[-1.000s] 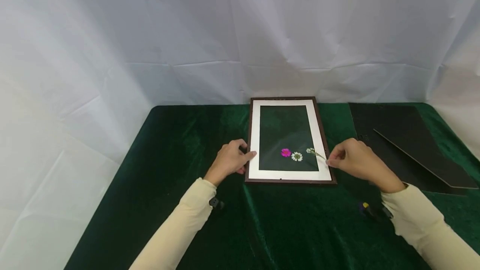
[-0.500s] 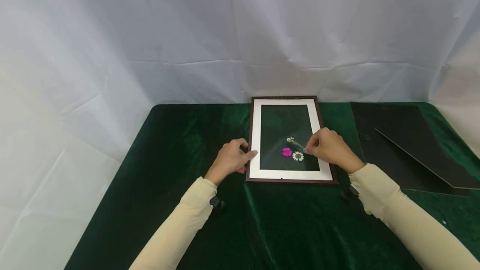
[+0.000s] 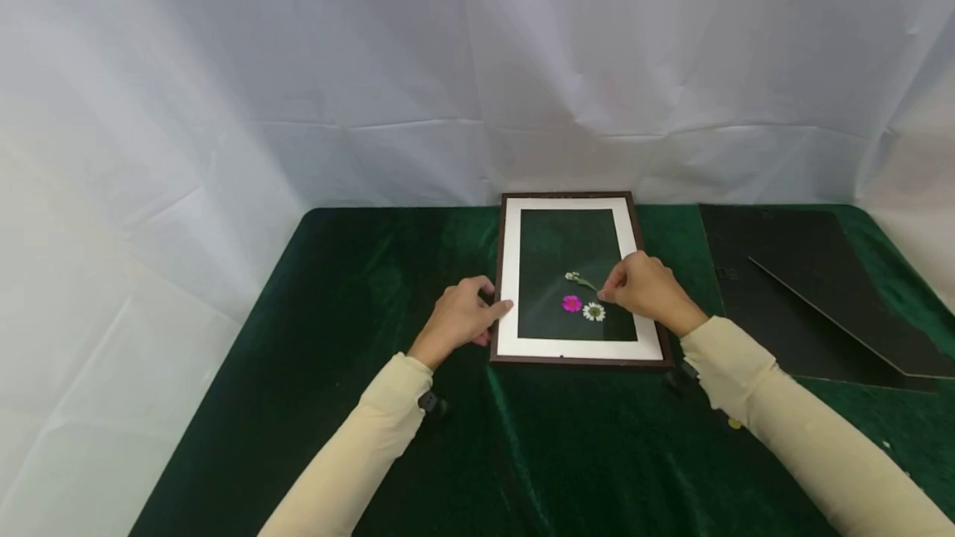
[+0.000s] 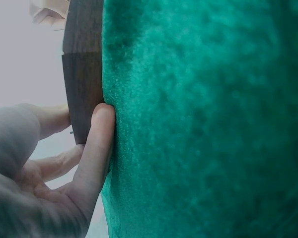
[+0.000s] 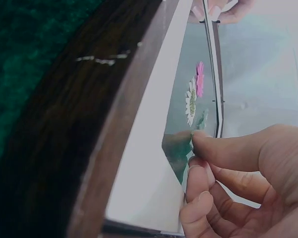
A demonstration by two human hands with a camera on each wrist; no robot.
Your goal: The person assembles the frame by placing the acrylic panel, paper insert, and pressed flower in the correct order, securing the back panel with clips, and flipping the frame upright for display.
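A dark wooden picture frame (image 3: 500, 288) with a white mat lies flat on the green velvet table. On its glass lie a pink pressed flower (image 3: 571, 302) and a white daisy (image 3: 593, 312). My right hand (image 3: 643, 288) pinches the stem of a small white sprig (image 3: 576, 277) just above them; the wrist view shows the fingertips (image 5: 201, 144) closed on the stem by the daisy (image 5: 191, 101). My left hand (image 3: 462, 317) holds the frame's left edge, its fingers (image 4: 97, 144) curled against the wooden edge (image 4: 82, 84).
A black backing board (image 3: 783, 272) and a second thin dark panel (image 3: 850, 317) lie at the right of the table. White cloth hangs behind. The table's near edge is out of view; green velvet (image 3: 358, 272) spreads left of the frame.
My right hand carried the white sprig from the frame's right border inward and up over the glass, above the pink flower and daisy. The left hand stayed on the frame's edge.
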